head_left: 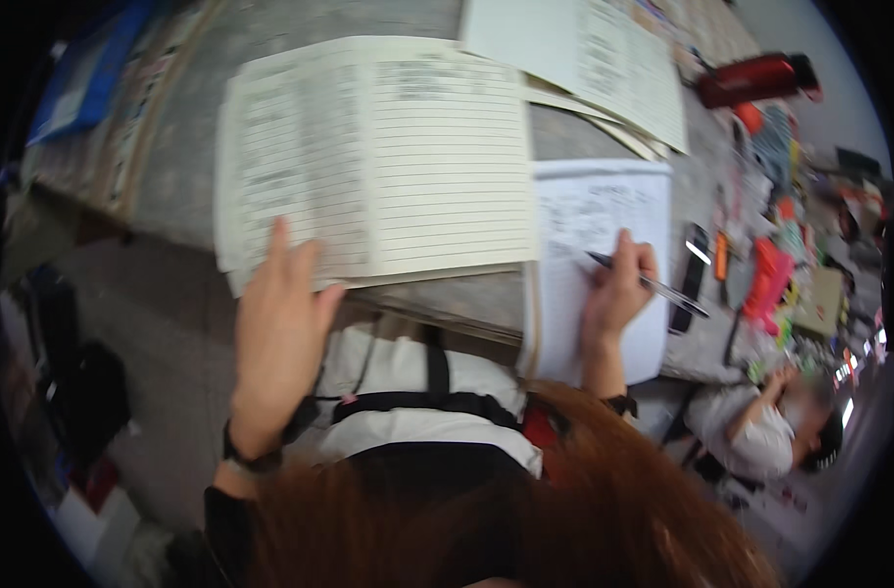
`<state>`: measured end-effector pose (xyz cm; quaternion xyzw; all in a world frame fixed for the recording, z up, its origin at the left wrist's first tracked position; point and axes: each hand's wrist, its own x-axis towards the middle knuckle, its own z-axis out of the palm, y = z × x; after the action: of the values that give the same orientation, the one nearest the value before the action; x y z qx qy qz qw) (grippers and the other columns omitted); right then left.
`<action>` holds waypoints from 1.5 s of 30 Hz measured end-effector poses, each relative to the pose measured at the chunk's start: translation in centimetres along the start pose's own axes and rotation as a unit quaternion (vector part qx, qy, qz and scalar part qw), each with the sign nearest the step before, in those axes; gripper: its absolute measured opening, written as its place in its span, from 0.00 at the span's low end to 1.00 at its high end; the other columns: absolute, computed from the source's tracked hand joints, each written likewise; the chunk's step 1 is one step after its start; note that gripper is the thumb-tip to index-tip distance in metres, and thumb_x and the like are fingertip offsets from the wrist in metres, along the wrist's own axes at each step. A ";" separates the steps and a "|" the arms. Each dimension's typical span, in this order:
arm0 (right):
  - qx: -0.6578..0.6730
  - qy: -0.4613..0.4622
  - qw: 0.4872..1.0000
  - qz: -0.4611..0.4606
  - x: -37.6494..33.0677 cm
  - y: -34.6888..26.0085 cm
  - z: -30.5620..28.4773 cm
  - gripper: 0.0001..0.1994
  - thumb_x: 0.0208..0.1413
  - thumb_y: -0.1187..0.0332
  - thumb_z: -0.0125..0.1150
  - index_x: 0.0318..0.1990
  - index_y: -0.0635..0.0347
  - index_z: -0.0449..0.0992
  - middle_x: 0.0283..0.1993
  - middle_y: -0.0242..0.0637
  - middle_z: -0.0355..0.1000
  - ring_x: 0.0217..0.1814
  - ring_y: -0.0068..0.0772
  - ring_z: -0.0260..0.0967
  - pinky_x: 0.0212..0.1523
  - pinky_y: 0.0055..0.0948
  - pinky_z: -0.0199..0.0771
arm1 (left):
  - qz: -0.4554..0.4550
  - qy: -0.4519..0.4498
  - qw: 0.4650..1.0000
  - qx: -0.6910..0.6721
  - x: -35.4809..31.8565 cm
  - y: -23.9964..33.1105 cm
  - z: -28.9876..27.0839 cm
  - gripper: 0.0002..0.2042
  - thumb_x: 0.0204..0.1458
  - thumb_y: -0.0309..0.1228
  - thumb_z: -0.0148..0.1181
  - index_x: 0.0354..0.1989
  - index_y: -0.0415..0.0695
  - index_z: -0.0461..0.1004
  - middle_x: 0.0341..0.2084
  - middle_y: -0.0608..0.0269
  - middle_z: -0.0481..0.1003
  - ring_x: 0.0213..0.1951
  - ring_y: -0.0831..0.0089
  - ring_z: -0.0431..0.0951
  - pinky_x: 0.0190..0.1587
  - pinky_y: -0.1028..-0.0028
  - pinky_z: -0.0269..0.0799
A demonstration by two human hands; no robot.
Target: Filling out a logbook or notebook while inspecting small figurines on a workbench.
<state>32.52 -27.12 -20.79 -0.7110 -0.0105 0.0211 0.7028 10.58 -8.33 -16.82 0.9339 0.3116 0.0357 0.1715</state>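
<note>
An open lined notebook (447, 186) lies on the grey table. Its left page carries writing, and its right page has a few written lines at the top. On the lower part of the left page rests my left hand (285, 323), fingers stretched out and holding nothing. My right hand (618, 294) grips a pen (674, 295) over a white pad of paper (604, 211) with handwriting on it. The pad lies to the right of the notebook and hangs partly past the table's near edge.
More written sheets (623, 73) lie at the far right of the notebook. Along the table's right side are a dark phone-like object (695, 257), an orange cutter-like tool (721, 257), a red bottle (755, 80) and clutter. A blue folder (89, 73) is far left. Another person (750, 426) sits at lower right.
</note>
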 end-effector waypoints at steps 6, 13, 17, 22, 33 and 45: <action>-0.132 -0.048 0.988 -0.060 1.0 -0.2 -1.6 0.15 0.47 0.73 0.55 0.13 0.59 0.60 0.12 0.22 0.55 0.15 0.10 0.45 0.16 0.13 0.43 | -0.023 -0.026 0.999 -0.013 0.4 0.9 0.3 0.18 0.45 0.31 0.53 0.44 0.39 0.61 0.53 0.46 0.54 0.44 0.54 0.64 0.45 0.64 0.60; -0.137 -0.050 0.983 -0.110 0.9 0.4 -1.5 0.16 0.46 0.74 0.56 0.11 0.60 0.60 0.11 0.22 0.54 0.15 0.10 0.44 0.15 0.14 0.42 | -0.049 -0.054 0.997 -0.023 0.4 1.3 0.0 0.18 0.46 0.30 0.51 0.45 0.38 0.60 0.54 0.46 0.53 0.50 0.51 0.60 0.48 0.64 0.58; -0.170 -0.068 0.976 -0.120 0.9 0.1 -1.3 0.16 0.46 0.74 0.56 0.11 0.60 0.59 0.10 0.23 0.54 0.14 0.10 0.44 0.15 0.14 0.42 | -0.045 -0.053 0.998 -0.013 0.5 1.4 0.1 0.17 0.47 0.30 0.51 0.45 0.38 0.60 0.53 0.46 0.54 0.50 0.51 0.60 0.48 0.64 0.58; -0.174 -0.062 0.973 -0.135 0.8 -0.4 -1.2 0.16 0.46 0.75 0.55 0.10 0.61 0.60 0.09 0.23 0.54 0.13 0.10 0.44 0.13 0.16 0.41 | -0.037 -0.043 0.998 -0.020 0.5 1.4 -0.2 0.17 0.46 0.30 0.51 0.45 0.38 0.60 0.53 0.46 0.54 0.50 0.50 0.60 0.48 0.64 0.58; -0.142 -0.022 0.982 -0.118 1.1 0.8 -2.1 0.18 0.50 0.75 0.50 0.12 0.55 0.54 0.13 0.19 0.48 0.17 0.10 0.40 0.17 0.14 0.39 | 0.009 -0.033 0.999 -0.020 0.8 0.6 0.5 0.20 0.41 0.31 0.57 0.43 0.39 0.61 0.50 0.39 0.56 0.42 0.52 0.65 0.43 0.64 0.62; -0.161 -0.042 0.981 -0.101 0.6 0.7 -1.1 0.16 0.51 0.69 0.53 0.14 0.56 0.58 0.14 0.19 0.50 0.17 0.09 0.39 0.17 0.14 0.37 | -0.007 -0.035 0.999 -0.008 0.1 0.1 0.0 0.19 0.41 0.33 0.56 0.42 0.39 0.61 0.48 0.36 0.56 0.38 0.57 0.68 0.41 0.67 0.63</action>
<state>33.11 -28.17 -21.49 -0.8089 -0.1148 -0.0222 0.5762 10.75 -8.35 -16.80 0.9310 0.3117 0.0041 0.1897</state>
